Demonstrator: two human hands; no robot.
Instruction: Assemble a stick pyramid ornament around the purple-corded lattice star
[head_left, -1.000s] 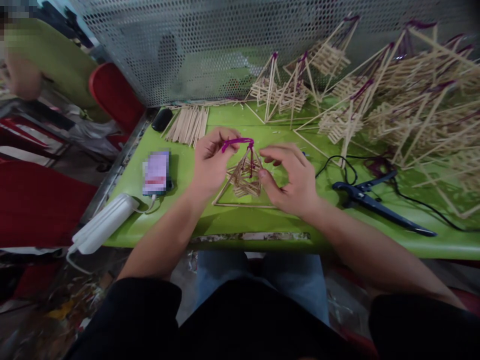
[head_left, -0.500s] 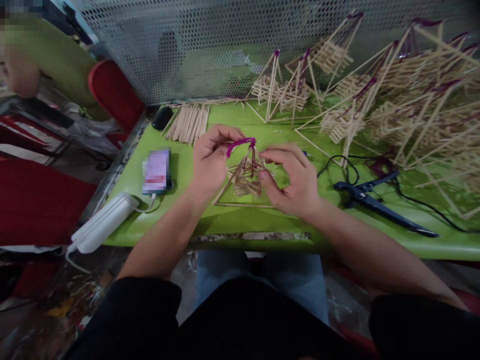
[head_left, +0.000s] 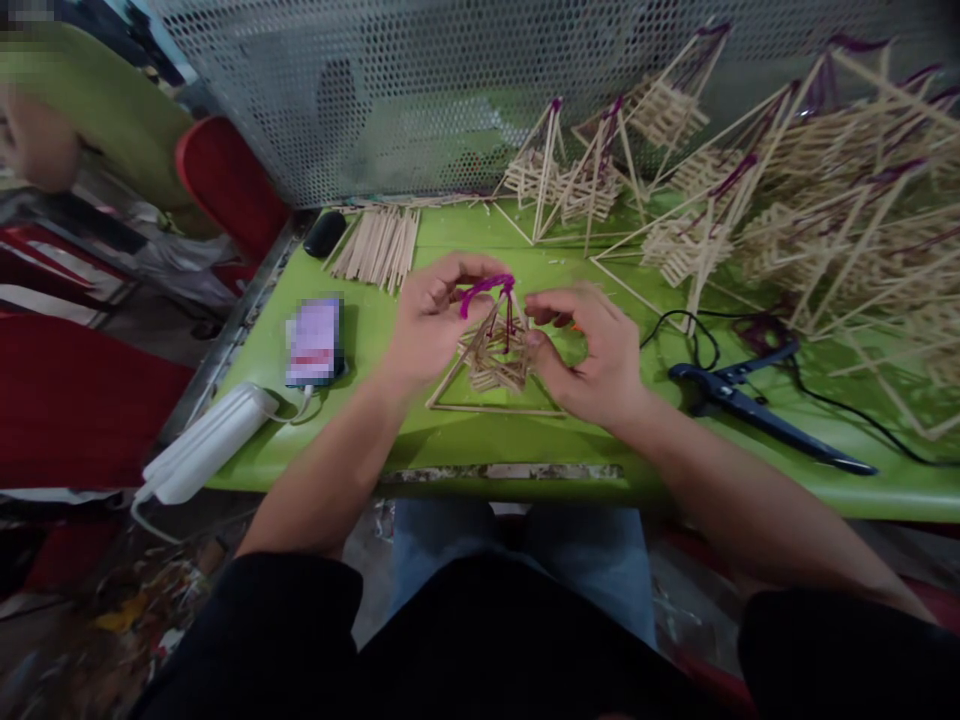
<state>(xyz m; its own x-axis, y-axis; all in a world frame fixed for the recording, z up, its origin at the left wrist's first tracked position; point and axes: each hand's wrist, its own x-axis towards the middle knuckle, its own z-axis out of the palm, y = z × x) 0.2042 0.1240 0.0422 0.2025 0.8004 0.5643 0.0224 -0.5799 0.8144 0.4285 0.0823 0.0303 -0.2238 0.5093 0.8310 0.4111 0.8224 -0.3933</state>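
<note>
A small pyramid frame of thin wooden sticks (head_left: 495,409) stands on the green table in front of me. Inside it, a stacked stick basket (head_left: 495,372) hangs from dark purple strings. Bright purple cord (head_left: 486,287) is wound at the peak, with a loose end drooping to the left. My left hand (head_left: 435,315) is closed at the peak from the left, fingers behind the cord and thumb close below it. Along the right side of the frame is my right hand (head_left: 589,345), thumb and forefinger apart, the thumb tip close to the slanting stick.
Loose sticks (head_left: 379,245) lie at the back left, near a black rounded object (head_left: 325,234). A phone (head_left: 313,340) is cabled to a white power bank (head_left: 210,443). A dark blue cutter-like tool (head_left: 765,405) lies right; finished-looking stick pyramids (head_left: 690,240) crowd behind. A metal mesh (head_left: 420,90) borders the back.
My left hand has shifted slightly right, its thumb now nearer the cord. The right hand's thumb and forefinger have moved slightly right. The pyramid stays in place.
</note>
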